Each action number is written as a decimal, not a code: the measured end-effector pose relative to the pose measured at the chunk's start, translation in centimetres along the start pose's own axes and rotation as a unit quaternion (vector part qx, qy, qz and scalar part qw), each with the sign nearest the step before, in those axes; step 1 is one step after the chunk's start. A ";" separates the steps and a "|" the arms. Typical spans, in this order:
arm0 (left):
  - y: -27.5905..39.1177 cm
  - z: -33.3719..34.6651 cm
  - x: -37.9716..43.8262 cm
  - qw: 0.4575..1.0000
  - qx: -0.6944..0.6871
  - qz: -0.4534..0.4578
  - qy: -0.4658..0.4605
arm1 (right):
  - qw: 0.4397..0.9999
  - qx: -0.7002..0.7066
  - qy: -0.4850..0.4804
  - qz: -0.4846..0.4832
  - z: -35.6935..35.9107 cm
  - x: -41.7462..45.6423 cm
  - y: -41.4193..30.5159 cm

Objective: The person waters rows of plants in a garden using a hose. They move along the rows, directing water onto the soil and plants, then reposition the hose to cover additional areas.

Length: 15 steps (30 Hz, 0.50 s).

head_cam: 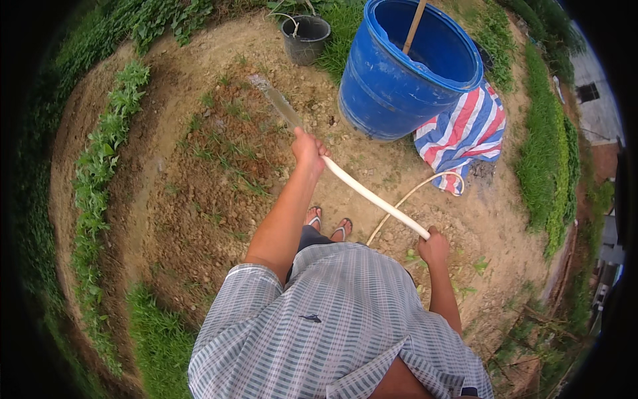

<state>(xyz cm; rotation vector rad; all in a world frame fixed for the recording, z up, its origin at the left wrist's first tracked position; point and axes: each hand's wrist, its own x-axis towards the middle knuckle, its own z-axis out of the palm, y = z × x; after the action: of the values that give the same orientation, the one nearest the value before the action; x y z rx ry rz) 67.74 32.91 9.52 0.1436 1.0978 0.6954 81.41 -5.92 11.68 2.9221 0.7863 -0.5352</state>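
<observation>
A cream-coloured hose (pixel 369 193) runs slantwise in front of my body. My left hand (pixel 308 150) grips it close to its outlet end, with the fingers wrapped round it. A stream of water (pixel 282 107) leaves that end towards the upper left and breaks up over the soil. Farther back along the hose, my right hand (pixel 434 247) is closed round it at the lower right. Between the two hands the hose is nearly straight. A thinner-looking stretch of hose loops on the ground behind it, by the striped sheet.
A blue plastic barrel (pixel 394 95) with a wooden pole (pixel 414 27) inside stands ahead, beside a red-white-blue striped woven sheet (pixel 466 129). A black bucket (pixel 305 47) is left of it. Leafy crops (pixel 112 129) line the left; grass strips (pixel 536 164) line the right.
</observation>
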 end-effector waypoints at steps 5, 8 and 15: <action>0.7 0.8 0.4 1.000 0.006 0.006 -0.005 | 0.997 0.042 0.005 -0.058 4.1 4.6 0.5; 1.0 1.2 0.8 1.000 -0.001 0.006 0.003 | 0.994 0.031 -0.014 -0.109 4.6 6.4 -1.4; 1.0 -0.2 4.4 0.999 0.025 0.025 0.026 | 0.982 0.115 0.027 -0.148 5.7 5.3 -3.8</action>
<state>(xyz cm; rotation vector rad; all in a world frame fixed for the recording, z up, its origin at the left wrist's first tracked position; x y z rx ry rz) 68.35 36.25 6.49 0.1972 1.1646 0.7209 82.03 -1.04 4.59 3.0538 1.2601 -0.6057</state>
